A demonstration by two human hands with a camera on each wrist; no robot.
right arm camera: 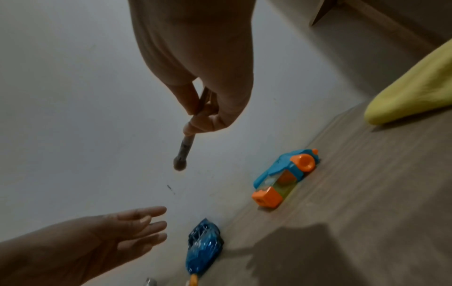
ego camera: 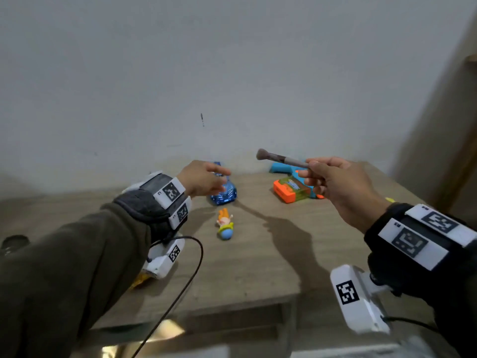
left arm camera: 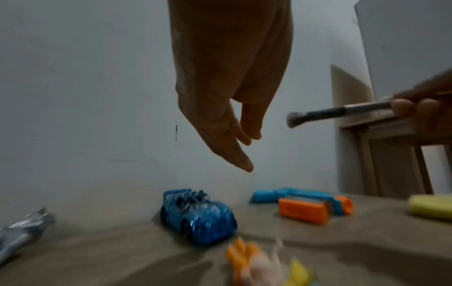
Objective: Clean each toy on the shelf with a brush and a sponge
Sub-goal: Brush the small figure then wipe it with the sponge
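Observation:
A shiny blue toy car (ego camera: 224,194) (left arm camera: 198,216) (right arm camera: 204,245) stands on the wooden shelf (ego camera: 258,254) near the wall. My left hand (ego camera: 206,178) (left arm camera: 234,139) (right arm camera: 117,232) hovers just above it, fingers straight, holding nothing. My right hand (ego camera: 333,180) (right arm camera: 208,108) pinches the handle of a small round brush (ego camera: 280,158) (left arm camera: 327,114) (right arm camera: 184,152), bristles pointing left in the air. A small doll (ego camera: 225,224) (left arm camera: 259,265) with orange hair lies in front of the car. A blue and orange toy gun (ego camera: 293,186) (left arm camera: 308,205) (right arm camera: 283,180) lies to the right. A yellow sponge (left arm camera: 431,207) (right arm camera: 413,87) lies at the far right.
A white wall (ego camera: 206,73) rises straight behind the shelf. A silvery grey toy (left arm camera: 22,232) lies at the left end. A wooden frame (left arm camera: 391,154) stands past the shelf's right end. A black cable (ego camera: 185,280) hangs from my left wrist over the shelf's front edge.

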